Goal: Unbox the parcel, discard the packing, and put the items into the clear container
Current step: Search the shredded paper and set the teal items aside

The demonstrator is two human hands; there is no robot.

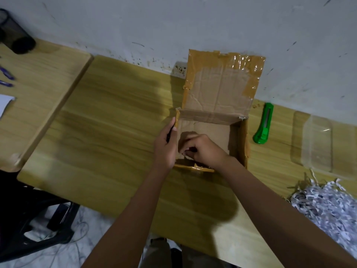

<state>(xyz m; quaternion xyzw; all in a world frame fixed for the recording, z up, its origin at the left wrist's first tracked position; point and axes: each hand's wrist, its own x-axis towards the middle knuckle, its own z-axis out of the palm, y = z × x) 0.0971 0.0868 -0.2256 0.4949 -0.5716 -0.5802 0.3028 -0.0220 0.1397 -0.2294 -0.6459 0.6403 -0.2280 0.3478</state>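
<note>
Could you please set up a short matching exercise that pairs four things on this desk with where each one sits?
Things:
1. cardboard box
2. green cutter
3. shredded paper
4. clear container

Places:
A. heaped at the desk's near right edge
B. under both hands, lid flap up against the wall
C. far right, beyond the paper heap
D. flat on the desk, just right of the box

Pairs: 1-B, 2-D, 3-A, 4-C

Both forearms are bare, with no sleeves in view. The left hand (165,147) and the right hand (202,149) wear no gloves, rings or watch.
</note>
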